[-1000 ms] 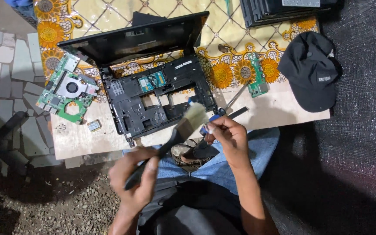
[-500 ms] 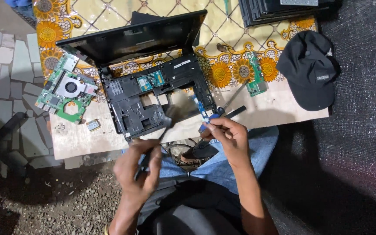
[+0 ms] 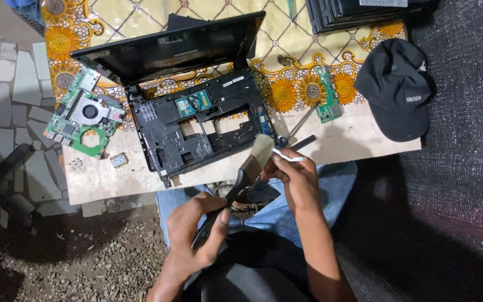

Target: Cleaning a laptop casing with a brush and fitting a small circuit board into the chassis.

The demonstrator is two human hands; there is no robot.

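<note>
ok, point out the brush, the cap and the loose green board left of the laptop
brush [image 3: 261, 150], head view, on the pale bristles.
cap [image 3: 393, 89], head view, on the black crown.
green board [image 3: 85, 117], head view, beside its round fan.

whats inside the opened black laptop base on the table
Inside the laptop base sit two small teal-labelled parts, bare black plastic ribs and empty cut-outs. The brush held by the left hand covers the near right corner, so nothing there can be seen.

One head-worn camera looks steeply down (fairly near) over the low table [image 3: 359, 140] and lap.
</note>
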